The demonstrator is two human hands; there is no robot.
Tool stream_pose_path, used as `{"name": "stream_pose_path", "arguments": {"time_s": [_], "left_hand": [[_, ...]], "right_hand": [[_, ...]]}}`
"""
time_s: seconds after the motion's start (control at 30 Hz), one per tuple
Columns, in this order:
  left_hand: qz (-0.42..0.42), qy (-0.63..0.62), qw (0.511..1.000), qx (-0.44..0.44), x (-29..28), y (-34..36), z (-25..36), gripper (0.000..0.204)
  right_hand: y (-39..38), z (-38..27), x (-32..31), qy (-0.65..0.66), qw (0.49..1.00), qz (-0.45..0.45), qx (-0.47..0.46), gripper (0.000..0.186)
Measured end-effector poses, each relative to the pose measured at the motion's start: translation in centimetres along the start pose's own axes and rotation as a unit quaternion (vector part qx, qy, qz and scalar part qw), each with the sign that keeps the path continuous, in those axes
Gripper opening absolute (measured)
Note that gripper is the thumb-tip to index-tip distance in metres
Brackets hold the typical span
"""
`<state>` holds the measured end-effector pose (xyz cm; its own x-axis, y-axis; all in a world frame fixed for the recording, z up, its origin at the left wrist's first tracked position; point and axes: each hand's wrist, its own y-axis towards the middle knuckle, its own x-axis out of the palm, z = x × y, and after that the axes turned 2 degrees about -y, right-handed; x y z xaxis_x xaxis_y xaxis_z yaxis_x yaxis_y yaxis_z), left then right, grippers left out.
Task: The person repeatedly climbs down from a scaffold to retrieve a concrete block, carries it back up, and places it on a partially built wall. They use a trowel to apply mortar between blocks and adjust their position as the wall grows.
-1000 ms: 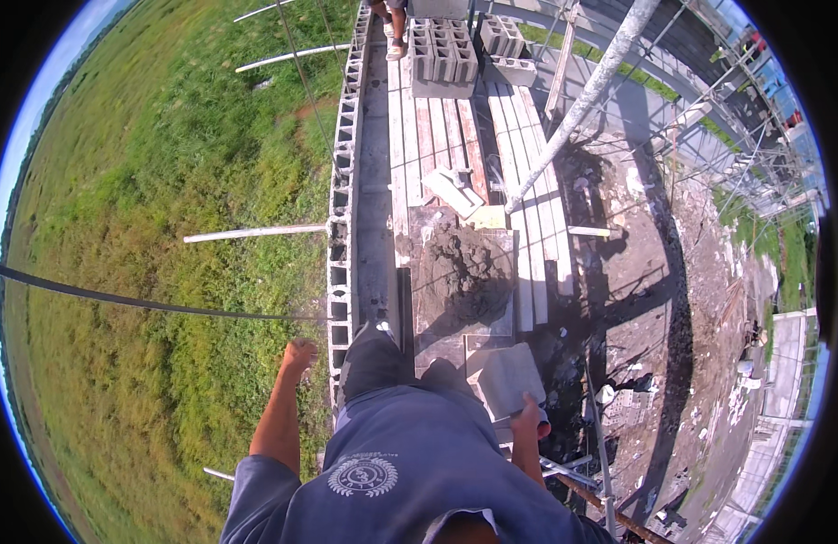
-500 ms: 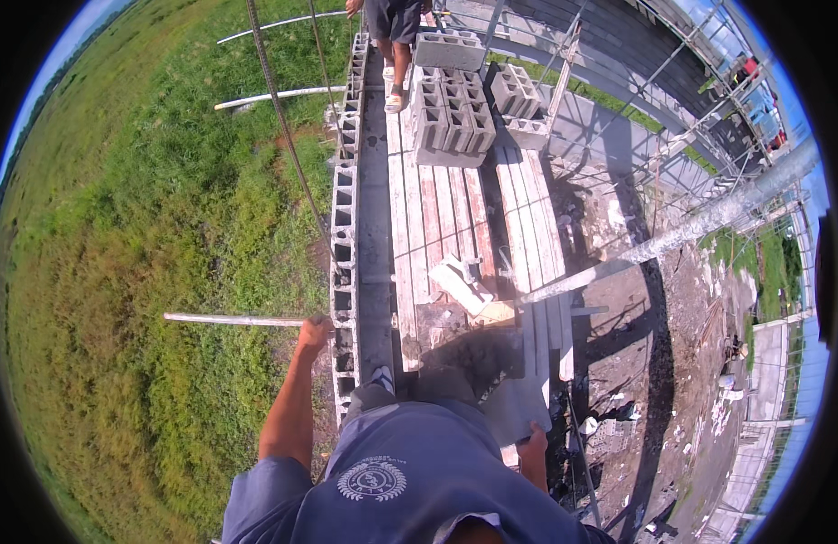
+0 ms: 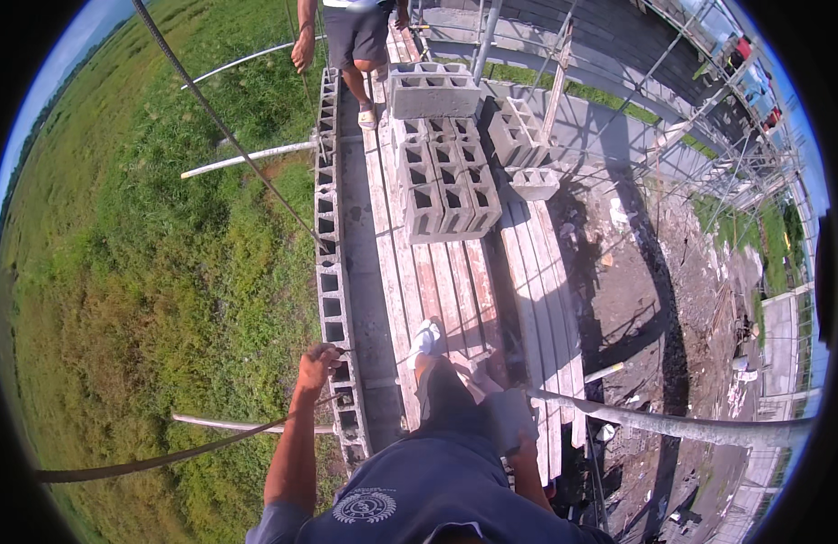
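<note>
My left hand, fingers curled, is beside the top of the hollow-block wall. A small dark bit shows at its fingertips, too small to name. Low on the right, my right hand grips the edge of a grey flat-faced piece hanging beside my thigh; its full shape is hidden. One of my feet, in a white shoe, is on the wooden planks. A rusty steel bar curves up to the wall just below my left hand.
Ahead, hollow concrete blocks are stacked on the planks, and another person stands left of them. A metal pole crosses at right, above rubble-strewn ground. Another steel bar leans over the wall. Grass lies beyond it.
I have moved forward along the planks, so the block stack and the other person appear nearer. My left hand is further along the wall. The grey piece has come along in my right hand.
</note>
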<state>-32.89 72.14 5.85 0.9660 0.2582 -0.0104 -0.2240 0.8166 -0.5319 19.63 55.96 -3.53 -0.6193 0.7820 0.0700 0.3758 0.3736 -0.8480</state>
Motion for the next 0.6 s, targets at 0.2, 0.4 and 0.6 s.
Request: {"name": "stream_pose_path", "arguments": {"time_s": [0.2,0.4,0.6], "left_hand": [[0.043,0.08,0.993,-0.081,-2.1,7.9,4.8,0.031],[0.072,0.088,0.991,-0.07,-2.7,16.9,12.4,0.029],[0.027,0.05,0.997,-0.055,-0.1,30.6,19.5,0.032]], "right_hand": [[4.5,-6.9,12.1,-0.239,0.95,-0.051,-0.197,0.05],[4.8,-22.0,31.9,-0.191,0.967,-0.008,-0.168,0.044],[5.0,-34.3,51.4,-0.308,0.892,-0.105,-0.315,0.028]]}}
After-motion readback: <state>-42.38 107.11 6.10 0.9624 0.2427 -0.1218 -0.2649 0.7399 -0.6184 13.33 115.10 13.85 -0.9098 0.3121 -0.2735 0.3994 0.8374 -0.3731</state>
